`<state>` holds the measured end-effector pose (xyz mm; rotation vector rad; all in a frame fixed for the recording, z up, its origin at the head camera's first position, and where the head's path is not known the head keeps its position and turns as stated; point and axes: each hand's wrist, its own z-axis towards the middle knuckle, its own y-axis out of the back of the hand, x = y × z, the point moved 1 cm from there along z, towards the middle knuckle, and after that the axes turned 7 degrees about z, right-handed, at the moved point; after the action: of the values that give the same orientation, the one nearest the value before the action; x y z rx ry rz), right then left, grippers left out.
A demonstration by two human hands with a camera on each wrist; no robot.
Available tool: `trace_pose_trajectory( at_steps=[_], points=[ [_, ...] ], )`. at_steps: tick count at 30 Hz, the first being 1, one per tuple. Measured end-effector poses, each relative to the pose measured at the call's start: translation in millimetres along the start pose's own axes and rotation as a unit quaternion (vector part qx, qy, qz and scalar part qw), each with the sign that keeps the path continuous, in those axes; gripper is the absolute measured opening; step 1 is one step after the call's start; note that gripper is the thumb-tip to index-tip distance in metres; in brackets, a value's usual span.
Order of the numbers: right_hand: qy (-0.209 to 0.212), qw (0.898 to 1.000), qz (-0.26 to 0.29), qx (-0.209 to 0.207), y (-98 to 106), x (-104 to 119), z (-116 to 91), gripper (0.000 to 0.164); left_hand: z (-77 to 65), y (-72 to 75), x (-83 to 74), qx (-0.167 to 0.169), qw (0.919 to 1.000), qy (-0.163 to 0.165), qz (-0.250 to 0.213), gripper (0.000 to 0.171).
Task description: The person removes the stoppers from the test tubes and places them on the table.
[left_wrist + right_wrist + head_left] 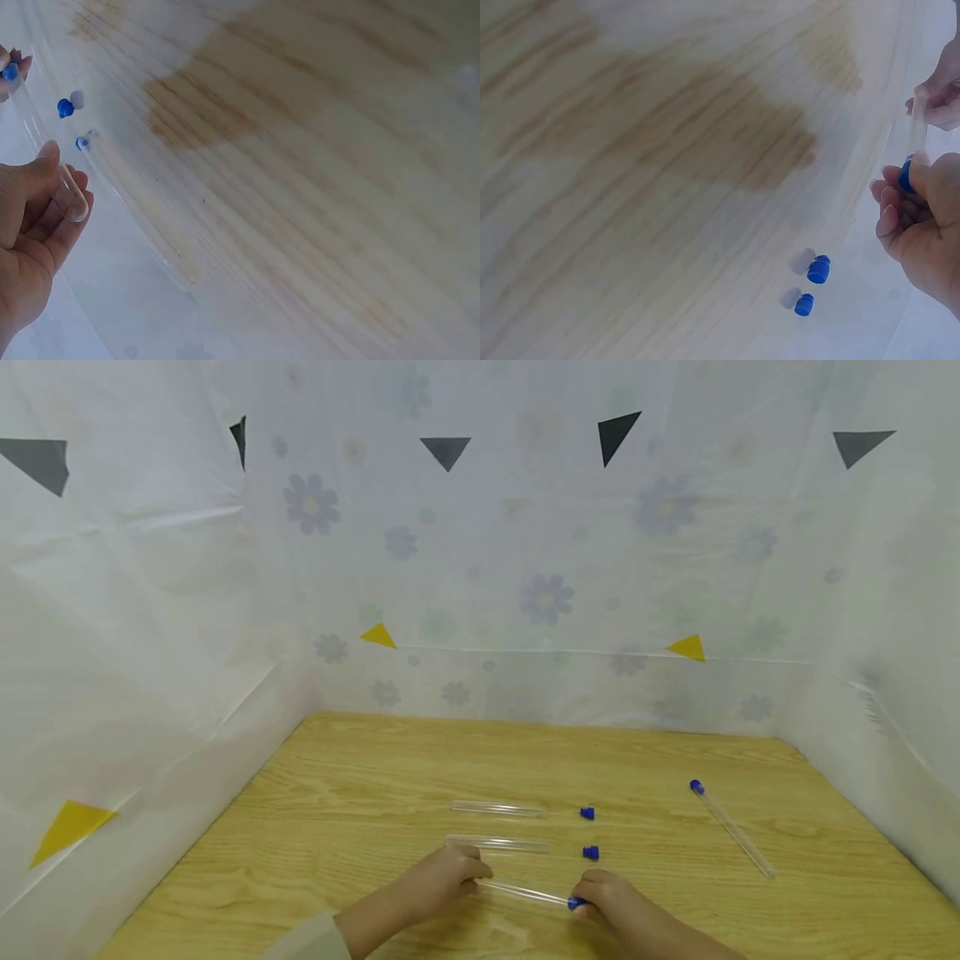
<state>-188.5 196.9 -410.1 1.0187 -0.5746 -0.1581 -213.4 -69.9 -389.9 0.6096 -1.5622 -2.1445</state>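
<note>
Near the table's front edge, my left hand (442,878) grips the rounded closed end of a clear test tube (525,892), with thumb and fingers round it in the left wrist view. At the tube's other end, my right hand (617,902) pinches a blue cap (907,175), which sits at the tube's mouth. The tube slants slightly down to the right between both hands. Just beyond them lie two uncapped clear tubes, a nearer tube (498,843) and a farther tube (498,809). To their right are a nearer loose blue cap (591,852) and a farther loose blue cap (587,813).
A tube with a blue cap on it (731,827) lies slanted at the right of the wood-grain table (360,768). White flower-patterned sheeting (480,568) walls the table at the back and on both sides, with black and yellow triangles stuck on it.
</note>
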Motion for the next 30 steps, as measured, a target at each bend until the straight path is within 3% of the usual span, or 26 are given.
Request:
trace_pose_trajectory(
  at_steps=[16,20,25,30],
  points=[
    [-0.037,0.996,0.058,0.061,5.6,5.2,2.5,0.018,-2.7,3.0,5.3,-0.006,0.9986,-0.049,-0.017,0.019],
    [-0.042,0.996,0.051,0.067,4.9,4.4,2.8,0.016,-2.2,3.7,5.5,-0.003,0.9986,-0.049,-0.020,0.019],
    [-0.078,0.992,0.055,0.081,4.8,4.5,3.3,0.014,-1.2,3.1,4.7,0.004,0.9989,-0.044,-0.013,0.019],
    [-0.100,0.991,0.056,0.069,4.8,5.3,2.2,0.012,-0.2,1.2,3.4,0.008,0.9997,-0.025,-0.001,0.017]
  ],
)
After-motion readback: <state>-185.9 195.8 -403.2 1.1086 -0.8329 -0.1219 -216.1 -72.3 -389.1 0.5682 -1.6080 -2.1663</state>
